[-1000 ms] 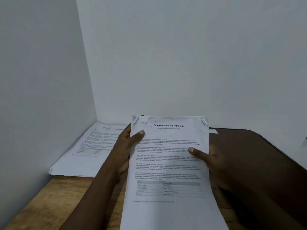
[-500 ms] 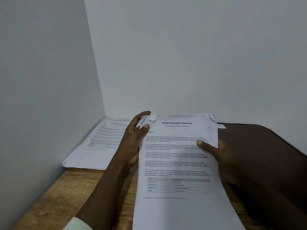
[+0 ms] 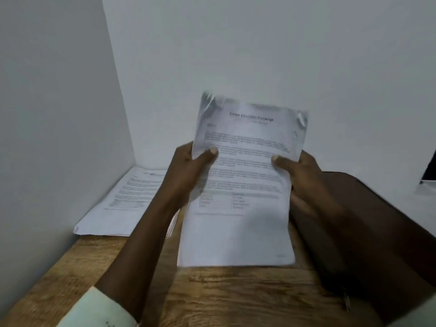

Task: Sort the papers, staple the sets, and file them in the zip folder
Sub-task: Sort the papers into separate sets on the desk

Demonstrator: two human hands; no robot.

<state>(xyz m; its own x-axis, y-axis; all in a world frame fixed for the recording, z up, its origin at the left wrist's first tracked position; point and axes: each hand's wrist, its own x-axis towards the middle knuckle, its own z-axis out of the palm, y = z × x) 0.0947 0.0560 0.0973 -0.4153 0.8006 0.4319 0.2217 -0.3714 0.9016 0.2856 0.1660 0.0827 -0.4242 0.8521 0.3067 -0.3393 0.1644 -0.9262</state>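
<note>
White paper at centre view: a stack of white printed sheets (image 3: 243, 185) stands nearly upright, title line at twelve o'clock, lower edge down at or on the pale wooden tabletop (image 3: 224, 293) (blur hides the actual contact). The left hand (image 3: 186, 175) grips the nine o'clock edge and the right hand (image 3: 306, 178) the three o'clock edge. Each thumb is clamped across the front face, with the fingers curled behind. Both top corners are dog-eared.

A flat pile of white printed papers (image 3: 118, 208) lies apart at nine to ten o'clock, in the wall corner. A dark brown flat case (image 3: 358, 223) lies at three to four o'clock under the right forearm. It is probably the zip folder, but that is not certain. No stapler is in view.

Step, as judged: squaring the set before stapling. To do it well:
- Loosen the pinch a little so the sheets can slide.
- Tap the six o'clock edge flat on the wood, then turn the set and tap one long edge.
- Smooth the curled corners before any staple goes in, or a bent sheet may miss the staple.
- Hold the set well clear of the sorted pile.
</note>
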